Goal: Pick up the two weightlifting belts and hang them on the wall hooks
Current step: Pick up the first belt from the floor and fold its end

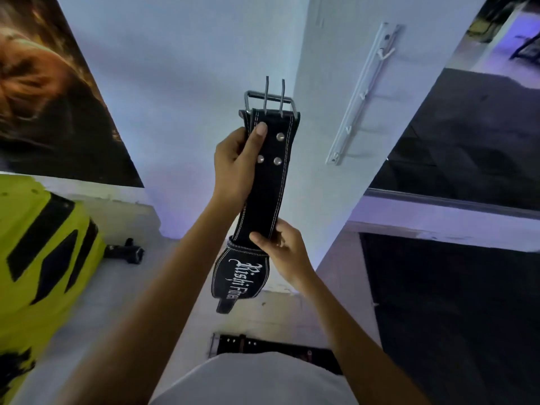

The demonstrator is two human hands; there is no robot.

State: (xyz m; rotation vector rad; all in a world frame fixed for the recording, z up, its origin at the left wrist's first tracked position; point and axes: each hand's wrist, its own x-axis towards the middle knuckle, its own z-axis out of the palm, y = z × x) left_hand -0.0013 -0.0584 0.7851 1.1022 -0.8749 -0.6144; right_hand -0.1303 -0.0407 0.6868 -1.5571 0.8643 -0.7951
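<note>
I hold a black leather weightlifting belt point(270, 182) upright in front of a white wall corner. Its steel two-prong buckle point(270, 100) points up, and white lettering shows on its wide lower part. My left hand point(236, 162) grips it near the buckle, thumb on the front by the rivets. Lower down, my right hand point(285, 252) pinches the belt's right edge. A second black belt point(263, 344) lies on the floor below, partly hidden by my shirt. The white hook rail point(362, 95) is fixed slantwise on the wall to the upper right, apart from the belt.
A bright yellow-green machine point(43, 252) with black panels stands at the left. A small black dumbbell point(125, 252) lies on the floor beside it. A large poster point(52, 92) covers the left wall. Dark mirror panels point(455, 147) fill the right side.
</note>
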